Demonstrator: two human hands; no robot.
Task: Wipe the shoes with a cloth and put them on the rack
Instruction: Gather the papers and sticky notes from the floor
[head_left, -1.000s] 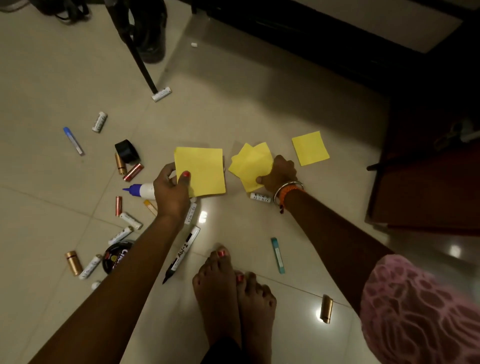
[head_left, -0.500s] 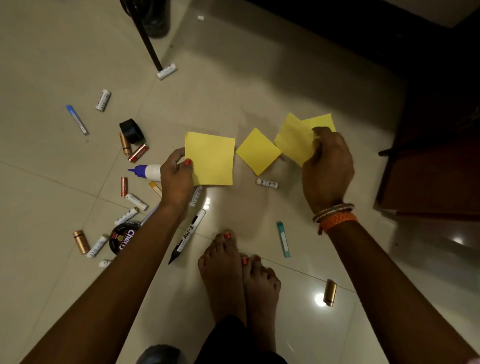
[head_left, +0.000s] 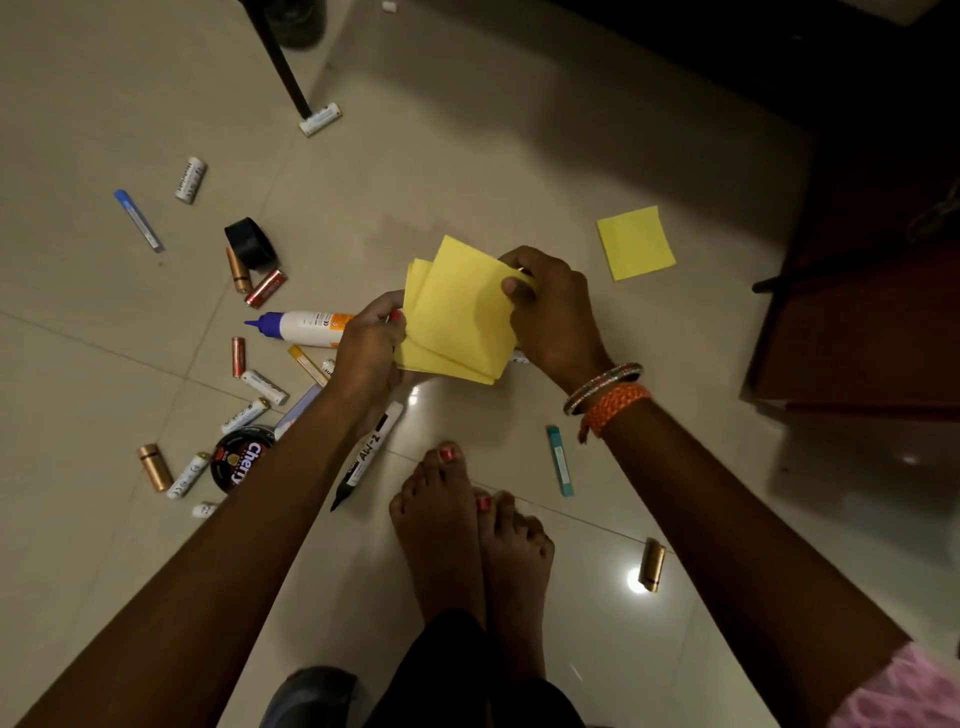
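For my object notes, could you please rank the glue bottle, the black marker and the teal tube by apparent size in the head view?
1. Glue bottle, partly behind the left hand
2. Black marker
3. Teal tube

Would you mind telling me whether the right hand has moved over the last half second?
Yes. The right hand carried its yellow sheets leftward, away from the lone yellow note on the floor, joining the left hand.

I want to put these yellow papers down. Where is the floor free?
Bare floor lies beyond the hands, between the black tape and the single yellow paper. It is crowded left, around the glue bottle and batteries.
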